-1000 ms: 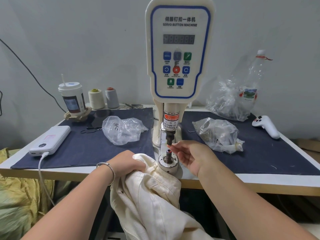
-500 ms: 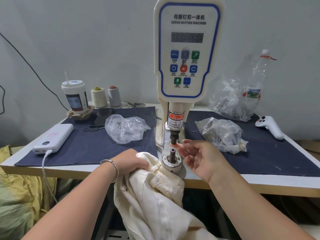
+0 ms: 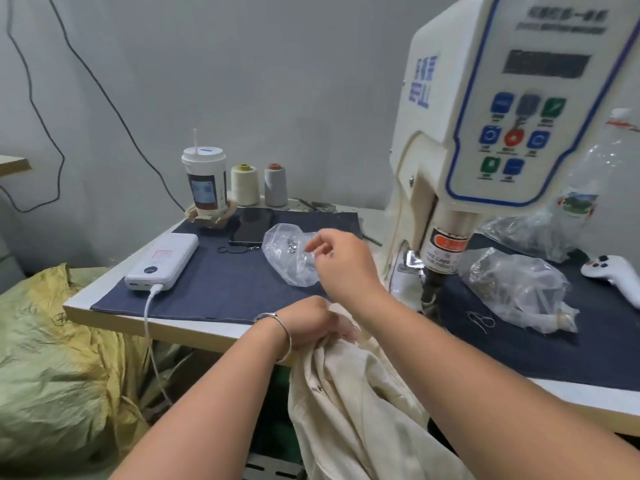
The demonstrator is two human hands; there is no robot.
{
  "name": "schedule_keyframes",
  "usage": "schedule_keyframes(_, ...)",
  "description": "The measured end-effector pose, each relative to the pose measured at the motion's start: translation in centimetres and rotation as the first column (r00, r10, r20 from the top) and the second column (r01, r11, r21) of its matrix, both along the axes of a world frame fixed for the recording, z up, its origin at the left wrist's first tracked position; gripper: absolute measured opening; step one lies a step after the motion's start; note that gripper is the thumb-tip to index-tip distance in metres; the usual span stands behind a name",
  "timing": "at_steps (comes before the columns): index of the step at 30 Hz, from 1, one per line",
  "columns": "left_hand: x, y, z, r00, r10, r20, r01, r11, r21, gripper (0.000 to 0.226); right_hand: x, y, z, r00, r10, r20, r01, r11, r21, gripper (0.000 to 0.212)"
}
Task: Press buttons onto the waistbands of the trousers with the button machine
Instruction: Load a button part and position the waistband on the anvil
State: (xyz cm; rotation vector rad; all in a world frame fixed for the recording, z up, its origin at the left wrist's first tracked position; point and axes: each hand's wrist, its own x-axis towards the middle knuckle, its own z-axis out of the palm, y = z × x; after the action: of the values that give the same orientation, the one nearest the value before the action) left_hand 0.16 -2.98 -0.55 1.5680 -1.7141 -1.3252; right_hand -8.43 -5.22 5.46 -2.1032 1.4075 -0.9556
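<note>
The cream plastic button machine (image 3: 491, 109) is cut off at the top and right edges, and the blurred print along its head cannot be read; on the orange-and-white sticker (image 3: 446, 252) round its lower column only "TAKE CARE" is legible. The lower die is hidden behind the right forearm. The right hand (image 3: 341, 259) reaches across to the small clear plastic bag of metal parts (image 3: 289, 259) lying on the dark blue cloth mat (image 3: 225, 282), its fingers (image 3: 317, 241) loosely curled with thumb and forefinger close together at the bag's mouth; whether they pinch anything cannot be told. The left hand (image 3: 308, 322), with a silver bangle at its wrist, grips the waistband of the cream cotton trousers (image 3: 349, 407) at the front edge of the desk (image 3: 104, 297), just left of the machine's base, while the rest of the cloth hangs below the frame. The label on the white paper drink cup (image 3: 205, 183) is too blurred to read.
</note>
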Motion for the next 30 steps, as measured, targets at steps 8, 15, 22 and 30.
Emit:
schedule_keyframes(8, 0.9, -1.3, -1.0, 0.999, -0.036, 0.0, 0.036, 0.999, -0.018, 0.045, 6.6, -9.5, -2.9, 0.76, -0.014, -0.65, 0.077, 0.995, 0.069, 0.04)
schedule_keyframes(15, 0.9, -1.9, -1.2, 0.989, -0.146, 0.024, 0.148, 0.979, -0.143, 0.025, 8.1, -12.2, -4.1, 0.724, -0.131, -0.677, 0.164, 0.986, -0.016, 0.04)
schedule_keyframes(22, 1.2, -1.9, -1.5, 0.983, -0.177, -0.046, 0.165, 0.967, -0.193, 0.03, 9.0, -13.6, -5.0, 0.751, -0.153, -0.642, 0.138, 0.988, -0.074, 0.034)
schedule_keyframes(30, 1.1, -1.9, -1.1, 0.981, -0.175, 0.086, 0.191, 0.947, -0.257, 0.031, 8.8, -13.7, -5.5, 0.801, -0.076, -0.594, 0.067, 0.997, -0.038, 0.025)
